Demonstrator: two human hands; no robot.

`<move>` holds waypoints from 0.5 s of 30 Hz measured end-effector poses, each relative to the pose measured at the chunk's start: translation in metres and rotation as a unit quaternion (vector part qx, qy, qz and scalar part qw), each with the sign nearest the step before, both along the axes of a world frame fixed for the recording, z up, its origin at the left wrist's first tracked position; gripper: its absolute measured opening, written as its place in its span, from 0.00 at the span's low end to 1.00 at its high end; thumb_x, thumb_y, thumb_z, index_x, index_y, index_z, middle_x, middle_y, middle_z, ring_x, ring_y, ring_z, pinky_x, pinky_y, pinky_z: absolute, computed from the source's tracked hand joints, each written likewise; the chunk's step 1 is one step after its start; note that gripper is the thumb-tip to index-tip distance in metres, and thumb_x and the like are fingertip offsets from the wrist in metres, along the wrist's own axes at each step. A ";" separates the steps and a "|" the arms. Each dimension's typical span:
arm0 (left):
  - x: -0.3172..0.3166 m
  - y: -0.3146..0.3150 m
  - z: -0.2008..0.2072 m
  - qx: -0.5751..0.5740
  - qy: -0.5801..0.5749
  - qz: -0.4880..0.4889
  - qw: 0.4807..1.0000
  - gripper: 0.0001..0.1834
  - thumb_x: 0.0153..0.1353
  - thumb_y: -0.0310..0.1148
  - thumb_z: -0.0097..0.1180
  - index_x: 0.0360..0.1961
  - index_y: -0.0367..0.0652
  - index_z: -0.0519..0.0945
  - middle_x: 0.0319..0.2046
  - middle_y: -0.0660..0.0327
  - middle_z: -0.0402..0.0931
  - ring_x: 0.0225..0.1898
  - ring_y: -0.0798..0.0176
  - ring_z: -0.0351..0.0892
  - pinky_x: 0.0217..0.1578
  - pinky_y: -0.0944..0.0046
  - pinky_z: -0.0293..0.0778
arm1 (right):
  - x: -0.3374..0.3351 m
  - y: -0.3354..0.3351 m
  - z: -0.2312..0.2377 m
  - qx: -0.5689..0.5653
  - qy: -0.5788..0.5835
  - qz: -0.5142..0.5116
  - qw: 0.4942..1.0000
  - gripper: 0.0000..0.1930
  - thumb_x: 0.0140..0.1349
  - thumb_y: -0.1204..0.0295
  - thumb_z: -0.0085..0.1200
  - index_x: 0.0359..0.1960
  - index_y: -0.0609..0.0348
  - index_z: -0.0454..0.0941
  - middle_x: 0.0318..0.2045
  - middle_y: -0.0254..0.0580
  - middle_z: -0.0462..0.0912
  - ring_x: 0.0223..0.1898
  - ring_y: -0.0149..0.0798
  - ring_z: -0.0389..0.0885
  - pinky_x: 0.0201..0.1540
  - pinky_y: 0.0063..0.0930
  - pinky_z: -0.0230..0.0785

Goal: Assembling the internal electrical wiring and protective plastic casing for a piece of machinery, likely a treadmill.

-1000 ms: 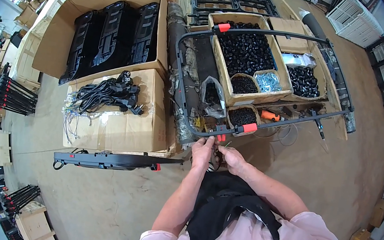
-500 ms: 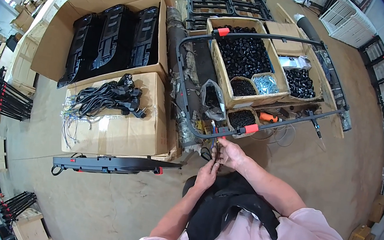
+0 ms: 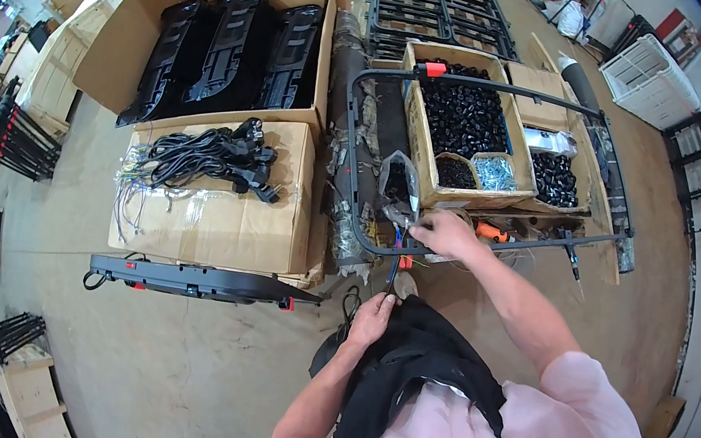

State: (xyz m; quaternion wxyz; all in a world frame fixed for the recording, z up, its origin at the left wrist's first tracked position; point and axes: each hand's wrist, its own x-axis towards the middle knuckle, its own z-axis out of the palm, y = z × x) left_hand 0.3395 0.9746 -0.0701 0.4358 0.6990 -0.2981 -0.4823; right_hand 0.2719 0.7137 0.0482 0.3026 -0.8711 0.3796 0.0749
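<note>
My left hand [image 3: 372,317] is closed on a black cable [image 3: 389,281] in front of my body. Its coloured wire ends [image 3: 399,238] rise toward the near left corner of a dark rectangular metal frame [image 3: 510,240]. Over that near rail my right hand [image 3: 446,235] is bent with its fingertips together, close to the wire ends. What they pinch, if anything, is too small to tell. A red piece [image 3: 405,262] shows just below the rail. Beside the fingers stands a clear plastic bag [image 3: 398,181] with black parts in it.
Beyond the rail, a carton [image 3: 427,192] holds black parts and silver screws. An orange-handled tool [image 3: 491,232] lies right of my hand. Bundled power cords [image 3: 213,158] rest on a closed carton [image 3: 213,230] at left, with a long black bar [image 3: 205,282] before it.
My right hand has left my left hand and moved up and right over the rail. My left hand has stayed low with the cable. The view has shifted slightly.
</note>
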 end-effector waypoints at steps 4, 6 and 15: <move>0.001 0.001 0.006 0.024 0.063 0.035 0.997 0.22 0.78 0.47 0.47 0.42 0.40 0.84 0.28 0.61 0.77 0.31 0.66 0.75 0.38 0.62 0.74 | 0.038 -0.019 -0.027 0.150 0.144 0.086 0.974 0.27 0.67 0.47 0.58 0.45 0.63 0.87 0.32 0.48 0.86 0.38 0.47 0.84 0.47 0.43 0.73; -0.004 0.001 0.007 0.027 0.073 0.065 0.995 0.21 0.78 0.45 0.47 0.43 0.39 0.83 0.28 0.62 0.77 0.31 0.68 0.74 0.38 0.63 0.74 | 0.044 -0.018 -0.027 0.261 0.047 0.114 0.958 0.26 0.66 0.48 0.60 0.43 0.63 0.87 0.30 0.45 0.85 0.37 0.40 0.83 0.44 0.40 0.72; -0.021 -0.037 0.024 -0.031 0.085 0.131 0.987 0.16 0.80 0.39 0.44 0.49 0.37 0.79 0.28 0.66 0.74 0.31 0.71 0.72 0.38 0.68 0.73 | 0.049 -0.054 -0.095 0.390 -0.315 -0.339 0.796 0.15 0.72 0.60 0.57 0.36 0.60 0.85 0.29 0.34 0.83 0.25 0.29 0.76 0.30 0.28 0.69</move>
